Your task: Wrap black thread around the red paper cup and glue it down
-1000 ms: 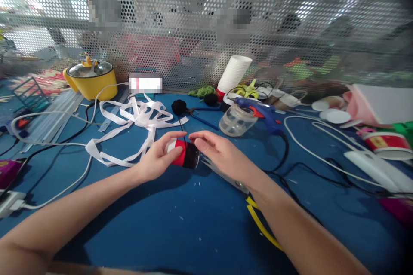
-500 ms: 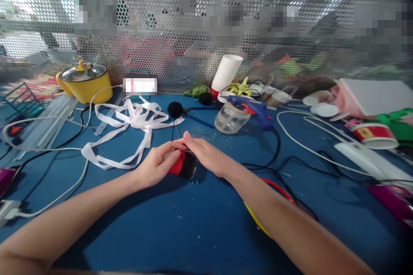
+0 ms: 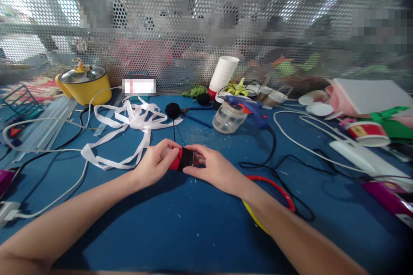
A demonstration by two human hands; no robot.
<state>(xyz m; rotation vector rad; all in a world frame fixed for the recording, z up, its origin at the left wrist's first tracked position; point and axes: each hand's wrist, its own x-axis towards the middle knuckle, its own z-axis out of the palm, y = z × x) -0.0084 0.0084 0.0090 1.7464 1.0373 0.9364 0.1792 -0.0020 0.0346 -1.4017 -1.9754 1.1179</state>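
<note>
Between my hands is a small red-and-black cup-like object (image 3: 185, 160), lying sideways with its black end to the right. My left hand (image 3: 158, 161) grips its red end, thumb on top. My right hand (image 3: 214, 166) curls round the black end, with the thumb low and the fingers above. A strand of black yarn runs from a black yarn ball (image 3: 173, 110) down to the object. My hands hide much of its surface. Blue-handled pliers (image 3: 196, 118) lie behind, by the yarn ball.
White ribbon (image 3: 138, 120) lies tangled to the left, before a yellow pot (image 3: 85, 86). A clear plastic jar (image 3: 228, 118) with a blue glue gun (image 3: 250, 109) across it stands to the right. Behind are stacked white cups (image 3: 225, 73). Cables cross both sides; a mesh panel (image 3: 180, 30) closes the back.
My right hand has turned from lying flat across the object's top to curling round its black end. The left hand keeps its grip, and the object has shifted slightly.
</note>
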